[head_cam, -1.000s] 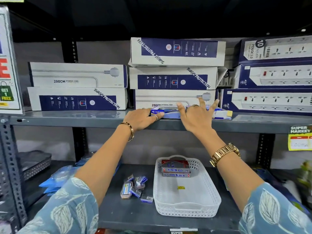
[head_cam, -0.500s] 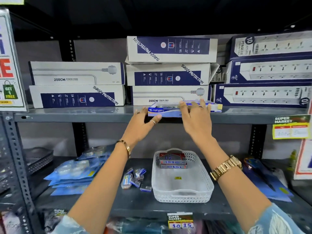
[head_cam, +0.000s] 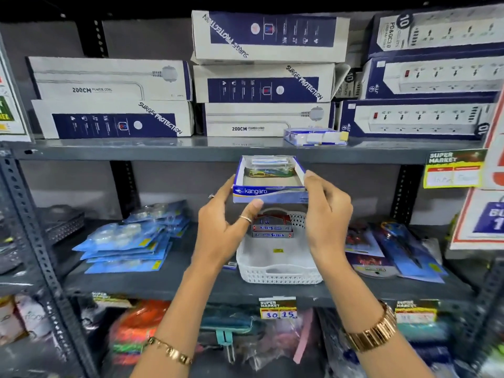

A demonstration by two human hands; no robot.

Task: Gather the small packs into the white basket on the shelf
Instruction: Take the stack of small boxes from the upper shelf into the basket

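While both hands, left hand and right hand, clamp fingers on the Kangaro tray mid-frame, white basket holds few packs; more remain.

Blue-and-white Kangaro tray, white lattice-patterned basket, seemingly red-and-blue packs, grey shelf.
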